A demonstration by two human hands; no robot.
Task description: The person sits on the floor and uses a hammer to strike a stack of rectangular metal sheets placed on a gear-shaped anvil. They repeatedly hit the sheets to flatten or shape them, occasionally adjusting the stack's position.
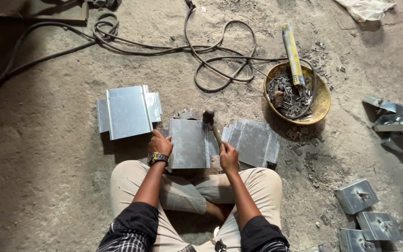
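Note:
I sit cross-legged on a dusty concrete floor. My left hand (159,144), with a watch on the wrist, presses on the left edge of a flat grey sheet-metal plate (190,142) lying in front of my knees. My right hand (228,156) grips the wooden handle of a hammer (209,117), whose head sits over the plate's upper right corner. A stack of folded metal pieces (128,111) lies to the left, and a fanned pile of flat plates (253,141) lies to the right.
A yellow bowl (322,100) holds small metal scraps and a long yellow packet. Black cables (211,51) snake across the floor behind. Bent metal brackets (395,120) and small boxed parts (356,196) lie at the right. Loose scraps litter the ground near the bowl.

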